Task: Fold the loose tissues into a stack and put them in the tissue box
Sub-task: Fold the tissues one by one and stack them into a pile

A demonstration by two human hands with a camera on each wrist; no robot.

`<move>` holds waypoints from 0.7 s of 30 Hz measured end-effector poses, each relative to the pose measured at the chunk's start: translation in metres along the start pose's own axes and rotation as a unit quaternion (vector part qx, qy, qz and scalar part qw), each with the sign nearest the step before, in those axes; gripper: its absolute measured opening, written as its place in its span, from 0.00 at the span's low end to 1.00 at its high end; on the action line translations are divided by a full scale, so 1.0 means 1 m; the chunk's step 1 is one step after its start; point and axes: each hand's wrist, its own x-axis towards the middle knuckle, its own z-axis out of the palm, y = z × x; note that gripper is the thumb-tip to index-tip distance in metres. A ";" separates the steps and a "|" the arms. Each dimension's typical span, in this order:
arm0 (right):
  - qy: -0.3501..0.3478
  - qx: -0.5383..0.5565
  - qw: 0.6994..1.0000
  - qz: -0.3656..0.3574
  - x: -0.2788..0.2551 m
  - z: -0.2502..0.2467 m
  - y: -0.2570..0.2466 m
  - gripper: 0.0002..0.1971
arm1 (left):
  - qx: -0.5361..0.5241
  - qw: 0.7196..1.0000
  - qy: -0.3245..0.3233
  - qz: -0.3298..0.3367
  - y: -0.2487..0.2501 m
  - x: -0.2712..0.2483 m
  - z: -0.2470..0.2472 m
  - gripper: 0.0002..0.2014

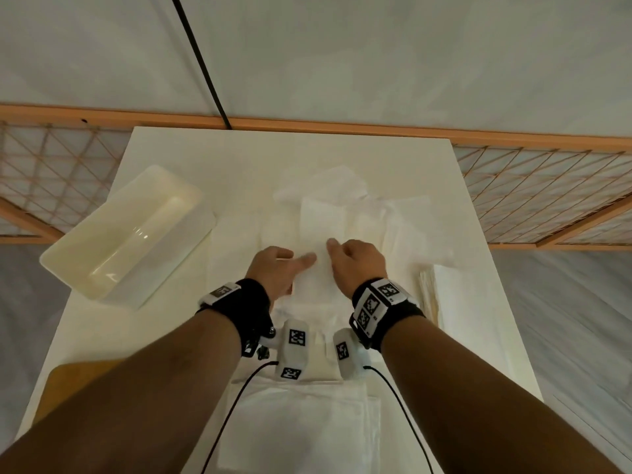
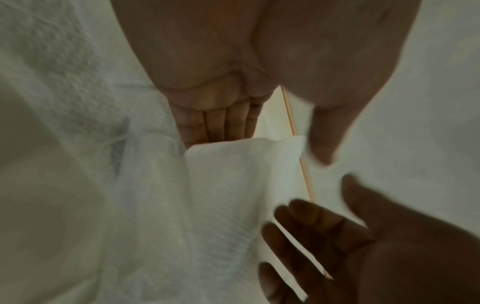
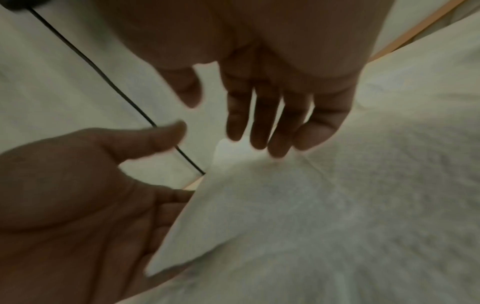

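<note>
White tissue covers most of the cream table point(image 1: 239, 145), and only the head view takes in the whole spread: loose tissues point(image 1: 403, 220) lie across the middle, a folded stack point(image 1: 434, 299) sits at the right edge of the frame, and the tissue box point(image 1: 113, 234), a pale open plastic tub, lies at the upper left, well apart from the hands. A black cable point(image 1: 198, 59) runs down from the top.

Both wrist views show what the head view hides: the fingers from below. The left hand point(image 1: 277, 268) has its four fingers pressed together and slipped under the edge of a folded tissue point(image 2: 233, 185), thumb held apart. The right hand point(image 1: 355, 265) hovers palm down over that same tissue, fingers straight and slightly spread, tips near or just touching the paper; I cannot tell which. Neither hand pinches anything.

Both forearms reach forward side by side, hands close together at centre frame. Wrist bands point(image 1: 379, 306) carry black-and-white square markers; no readable writing shows.
</note>
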 end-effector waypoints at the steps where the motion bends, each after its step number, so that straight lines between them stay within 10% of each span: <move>1: 0.018 -0.013 0.999 0.033 0.007 0.002 0.004 0.16 | 0.044 0.999 0.025 0.006 -0.005 0.004 -0.001 0.25; 6: -0.014 -0.053 0.992 0.113 0.018 0.010 0.007 0.32 | 0.163 0.985 0.051 0.040 -0.019 0.012 -0.001 0.19; 12: -0.020 0.152 0.983 0.103 0.012 0.010 0.007 0.12 | 0.204 0.970 0.097 0.093 0.001 -0.003 0.001 0.23; 16: -0.121 0.313 0.938 0.085 -0.022 0.011 0.006 0.09 | -0.065 0.991 -0.109 -0.038 0.005 -0.013 -0.004 0.23; 21: -0.138 0.291 0.943 0.084 -0.037 -0.015 0.021 0.26 | -0.028 0.984 -0.176 0.012 -0.008 -0.027 -0.020 0.19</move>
